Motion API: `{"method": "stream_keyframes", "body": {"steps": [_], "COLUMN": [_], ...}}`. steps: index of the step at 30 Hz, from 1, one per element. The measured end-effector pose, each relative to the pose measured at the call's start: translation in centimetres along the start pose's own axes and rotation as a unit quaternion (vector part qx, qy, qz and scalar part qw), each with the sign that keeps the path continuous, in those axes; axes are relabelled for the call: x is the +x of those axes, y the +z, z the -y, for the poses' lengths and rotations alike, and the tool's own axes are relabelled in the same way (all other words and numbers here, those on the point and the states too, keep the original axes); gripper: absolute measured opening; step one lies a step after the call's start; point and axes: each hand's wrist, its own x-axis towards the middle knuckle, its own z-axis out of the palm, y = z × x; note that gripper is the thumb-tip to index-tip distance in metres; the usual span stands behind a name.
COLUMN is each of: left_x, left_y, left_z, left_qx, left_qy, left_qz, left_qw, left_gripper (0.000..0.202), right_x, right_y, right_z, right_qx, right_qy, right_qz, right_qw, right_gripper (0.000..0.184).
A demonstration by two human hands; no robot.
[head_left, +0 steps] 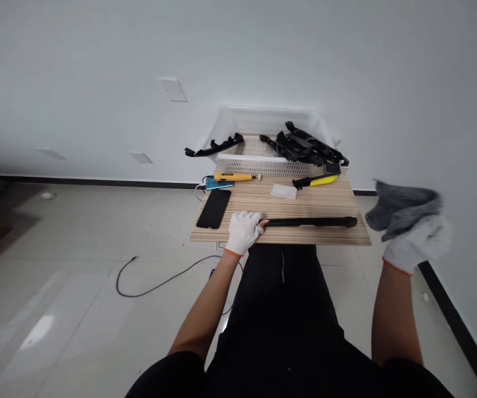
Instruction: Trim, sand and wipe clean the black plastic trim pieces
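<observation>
My left hand (245,230), in a white knit glove with an orange cuff, is closed on the left end of a long black plastic strip (313,221). The strip lies along the front of the small wooden table (242,205). Off the table's right side, in the air, my gloved right hand (418,243) is closed on a grey cloth (404,207), both blurred by motion. A folded white pad (284,191) lies behind the strip. Left of it rests a black phone (214,209).
A white plastic basket (258,166) with several black plastic parts (304,145) stands at the back against the wall. Before it lie a yellow-handled tool (233,177), a blue item (218,183) and a yellow-and-black tool (322,180). A black cable (151,289) trails on the floor.
</observation>
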Motion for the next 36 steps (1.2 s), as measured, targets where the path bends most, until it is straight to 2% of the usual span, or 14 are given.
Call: {"method": "stream_keyframes", "body": {"steps": [1,2,4,5,7,10,12,15,19,22,24,27,32,36], "left_x": [0.0,0.0,0.0,0.0,0.0,0.0,0.1,0.1,0.0,0.0,0.0,0.1,0.2,0.1], "left_y": [0.0,0.1,0.2,0.2,0.3,0.2,0.2,0.1,0.3,0.4,0.5,0.7,0.8,0.8], "left_z": [0.0,0.1,0.1,0.1,0.1,0.0,0.0,-0.1,0.0,0.2,0.3,0.4,0.4,0.5], "left_qx": [0.000,0.001,0.004,0.005,0.007,0.011,0.010,0.007,0.012,0.011,0.006,-0.003,-0.011,-0.023], "left_qy": [0.001,0.002,0.004,0.004,0.004,0.002,0.001,0.002,0.003,0.004,0.005,0.009,0.029,0.022], "left_qz": [0.000,-0.001,-0.003,-0.004,-0.004,-0.003,-0.004,-0.005,-0.004,-0.008,-0.010,-0.013,-0.020,-0.031], "left_qw": [1.000,1.000,1.000,1.000,1.000,1.000,1.000,1.000,1.000,1.000,1.000,1.000,0.999,0.999], "left_gripper": [0.037,0.037,0.036,0.036,0.035,0.036,0.036,0.034,0.033,0.032,0.032,0.032,0.034,0.036], "right_x": [-0.5,-1.1,-2.2,-2.5,-2.8,-2.5,-2.4,-3.2,-5.6,-6.2,-5.3,-3.1,-1.0,-2.3], "right_y": [-0.1,0.0,0.9,1.5,2.9,4.5,5.3,6.3,7.9,8.5,8.3,7.1,4.4,4.2], "right_z": [0.6,1.1,1.5,1.2,0.1,-1.5,-1.3,1.3,6.1,7.2,6.2,2.5,-3.6,-4.5], "right_qx": [-0.009,-0.012,-0.004,-0.007,-0.037,-0.054,-0.034,-0.024,-0.040,-0.032,-0.032,-0.039,0.029,0.070], "right_qy": [-0.023,-0.063,-0.157,-0.177,-0.154,-0.098,-0.096,-0.145,-0.220,-0.236,-0.241,-0.215,-0.043,0.057], "right_qz": [0.012,0.065,0.258,0.335,0.406,0.429,0.447,0.480,0.480,0.496,0.502,0.499,0.478,0.446], "right_qw": [1.000,0.996,0.953,0.925,0.900,0.897,0.889,0.865,0.848,0.835,0.830,0.838,0.877,0.890], "right_gripper": [0.061,0.054,0.046,0.044,0.041,0.038,0.034,0.031,0.030,0.033,0.034,0.033,0.036,0.045]}}
